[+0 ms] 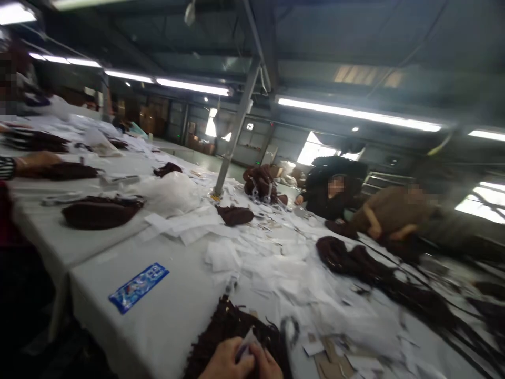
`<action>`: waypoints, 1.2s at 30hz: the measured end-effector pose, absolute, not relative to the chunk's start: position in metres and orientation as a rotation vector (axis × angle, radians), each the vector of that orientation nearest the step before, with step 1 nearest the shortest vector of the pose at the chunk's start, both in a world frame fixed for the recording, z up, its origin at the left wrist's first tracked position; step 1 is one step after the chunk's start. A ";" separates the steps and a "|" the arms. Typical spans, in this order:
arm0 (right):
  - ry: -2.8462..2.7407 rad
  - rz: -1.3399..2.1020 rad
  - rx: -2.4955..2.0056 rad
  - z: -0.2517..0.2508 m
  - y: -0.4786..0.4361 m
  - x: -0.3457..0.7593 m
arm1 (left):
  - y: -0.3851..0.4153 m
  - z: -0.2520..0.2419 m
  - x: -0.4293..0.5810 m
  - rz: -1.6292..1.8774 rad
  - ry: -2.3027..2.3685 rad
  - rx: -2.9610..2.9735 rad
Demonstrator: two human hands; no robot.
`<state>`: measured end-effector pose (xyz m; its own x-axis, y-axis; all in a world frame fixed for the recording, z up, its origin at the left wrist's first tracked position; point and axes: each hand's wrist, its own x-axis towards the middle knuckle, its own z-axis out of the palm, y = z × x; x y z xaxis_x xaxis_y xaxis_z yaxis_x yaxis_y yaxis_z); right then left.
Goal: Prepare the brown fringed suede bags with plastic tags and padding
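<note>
At the bottom middle, a dark brown bag with fringed edges and metal eyelets lies on the white table. Over it, my left hand and my right hand are close together, fingers closed on a small whitish piece of paper or wrap. Its exact kind is blurred. Beside the bag on the right is a greyish ring-shaped thing. A blue printed packet lies flat to the left of my hands.
White paper sheets cover much of the table. Other brown bags lie around. A metal post rises beyond. Co-workers sit across at the right; a co-worker's hand rests on a bag at the left.
</note>
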<state>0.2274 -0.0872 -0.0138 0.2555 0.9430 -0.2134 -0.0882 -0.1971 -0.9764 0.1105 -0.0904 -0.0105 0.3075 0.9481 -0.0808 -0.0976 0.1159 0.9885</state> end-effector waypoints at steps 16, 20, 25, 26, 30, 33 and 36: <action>-0.631 1.283 -1.378 -0.037 -0.087 0.221 | -0.113 -0.046 0.113 1.203 1.047 1.092; -0.589 1.359 -1.392 -0.034 -0.092 0.223 | -0.117 -0.049 0.108 1.197 0.987 1.329; -0.577 1.481 -1.374 -0.028 -0.096 0.229 | -0.119 -0.043 0.102 1.120 0.966 1.582; -0.583 1.499 -1.364 -0.026 -0.097 0.230 | -0.119 -0.043 0.101 1.111 0.968 1.601; -0.622 1.510 -1.320 -0.024 -0.098 0.232 | -0.121 -0.041 0.101 1.109 1.011 1.608; -0.660 1.460 -1.294 -0.025 -0.099 0.229 | -0.120 -0.035 0.100 1.109 1.009 1.507; -0.681 1.438 -1.293 -0.027 -0.101 0.226 | -0.111 -0.032 0.101 1.029 1.050 1.175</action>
